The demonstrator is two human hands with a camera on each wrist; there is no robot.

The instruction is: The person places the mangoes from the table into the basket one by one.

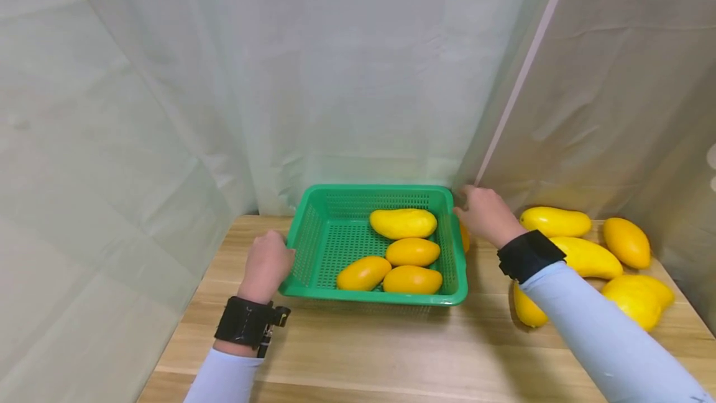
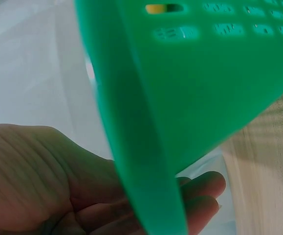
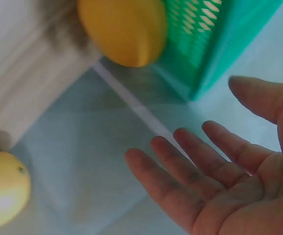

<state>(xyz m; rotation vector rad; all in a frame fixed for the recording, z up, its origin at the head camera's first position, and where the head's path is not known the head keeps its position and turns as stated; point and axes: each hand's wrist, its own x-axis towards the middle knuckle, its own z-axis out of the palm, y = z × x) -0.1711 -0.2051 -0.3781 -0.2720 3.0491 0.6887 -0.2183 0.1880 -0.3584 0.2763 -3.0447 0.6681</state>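
Note:
A green plastic basket (image 1: 375, 296) with perforated walls sits on the wooden table in the head view. Inside lie several orange-yellow mangoes (image 1: 413, 280) and one longer, paler yellow fruit (image 1: 403, 224). My left hand (image 1: 268, 265) holds the basket's left rim; in the left wrist view its fingers (image 2: 205, 184) reach under the rim. By the far right corner of the basket is my right hand (image 1: 489, 216), its fingers (image 3: 163, 183) spread and holding nothing in the right wrist view. Another mango (image 3: 124, 32) rests outside, against the basket's right wall, partly hidden in the head view.
To the right, partly behind my right forearm, several yellow fruits (image 1: 555, 222) and another orange-yellow mango (image 1: 626, 242) lie on the table (image 1: 358, 353). A pale hanging sheet (image 1: 358, 79) closes off the back and sides, close behind the basket.

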